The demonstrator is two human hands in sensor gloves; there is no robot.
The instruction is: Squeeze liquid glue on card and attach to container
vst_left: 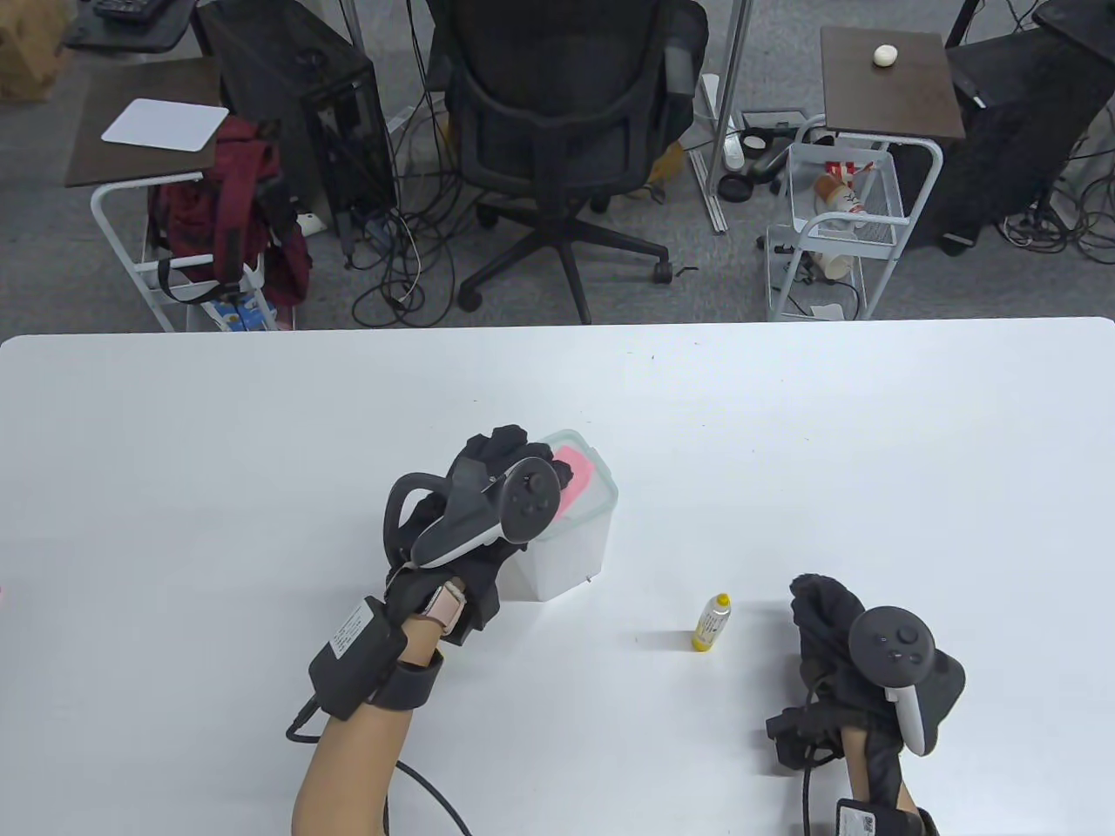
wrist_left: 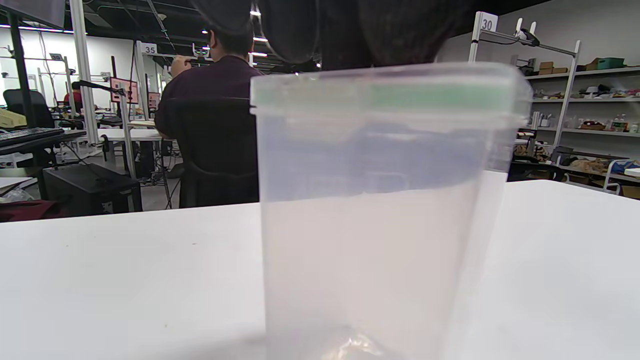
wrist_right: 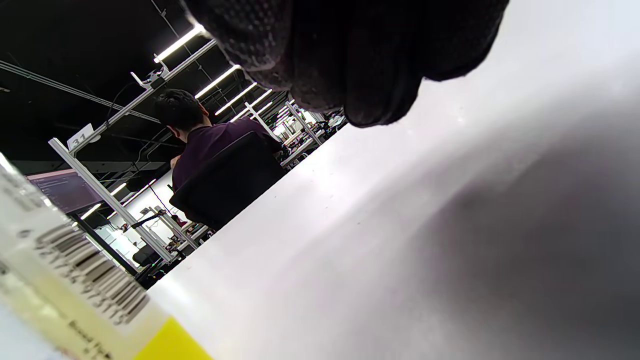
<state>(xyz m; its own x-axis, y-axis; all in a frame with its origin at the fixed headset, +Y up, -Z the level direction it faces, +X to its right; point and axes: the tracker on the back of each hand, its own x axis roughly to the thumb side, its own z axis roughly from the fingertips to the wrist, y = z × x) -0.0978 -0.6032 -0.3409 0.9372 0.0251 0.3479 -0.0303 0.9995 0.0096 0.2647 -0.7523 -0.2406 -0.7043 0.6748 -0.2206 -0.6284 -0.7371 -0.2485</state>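
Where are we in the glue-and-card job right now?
The pink card already lies on the container lid, and the glue bottle lies on the table, released. The left hand rests on the lid, apparently pressing the card. Left: confirm it sticks, then withdraw. The right hand is idle.

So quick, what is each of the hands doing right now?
Left hand: rests on top of the container, fingers on the pink card.
Right hand: holds nothing; rests on the table beside the glue bottle.

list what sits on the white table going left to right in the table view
left hand → container with the pink card on its lid → glue bottle → right hand
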